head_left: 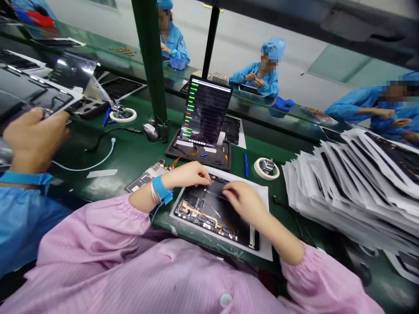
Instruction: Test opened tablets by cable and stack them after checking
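Note:
An opened tablet body [209, 213] lies on a white sheet [262, 248] in front of me, its circuit boards and cables exposed. My left hand [188, 174], with a blue wrist strap and bracelets, rests at the tablet's far edge, fingers curled and pinched on its inner parts. My right hand [244, 200] hovers over the tablet's middle, fingers bent down onto it; the hand is blurred. What the fingers pinch is too small to name.
A second tablet [206, 111] stands propped in a black tray, screen lit with green bars. A tape roll [266, 168], a blue pen [245, 164] and a stack of bagged parts [356, 183] sit right. A co-worker's hand [34, 139] holds a device left. Other workers sit across.

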Action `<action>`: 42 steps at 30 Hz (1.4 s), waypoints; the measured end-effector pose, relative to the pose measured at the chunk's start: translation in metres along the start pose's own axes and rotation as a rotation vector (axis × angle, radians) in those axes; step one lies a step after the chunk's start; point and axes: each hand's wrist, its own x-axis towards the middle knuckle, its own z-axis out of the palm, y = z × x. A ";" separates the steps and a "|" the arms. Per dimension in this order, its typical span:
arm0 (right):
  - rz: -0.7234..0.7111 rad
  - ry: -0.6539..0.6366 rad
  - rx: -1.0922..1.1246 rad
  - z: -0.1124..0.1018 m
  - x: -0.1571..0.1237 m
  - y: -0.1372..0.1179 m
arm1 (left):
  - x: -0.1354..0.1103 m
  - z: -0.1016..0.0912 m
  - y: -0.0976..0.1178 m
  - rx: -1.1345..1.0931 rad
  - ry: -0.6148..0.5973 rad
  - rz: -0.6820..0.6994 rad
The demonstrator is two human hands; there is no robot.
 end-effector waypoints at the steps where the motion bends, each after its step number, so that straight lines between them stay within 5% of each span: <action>1: -0.092 -0.032 0.086 0.012 0.010 -0.008 | 0.000 0.001 -0.002 0.034 0.007 -0.010; 7: -0.098 -0.021 0.274 0.051 0.032 -0.011 | 0.001 0.003 -0.010 0.020 0.002 -0.115; 13: -0.117 0.014 0.307 0.050 0.027 -0.005 | 0.003 0.007 -0.005 0.063 0.004 -0.208; 32: -0.106 0.006 0.266 0.053 0.028 -0.007 | 0.001 0.010 0.001 0.175 -0.055 -0.162; 42: -0.064 0.030 0.332 0.055 0.027 -0.001 | 0.002 0.021 -0.002 0.324 0.087 -0.091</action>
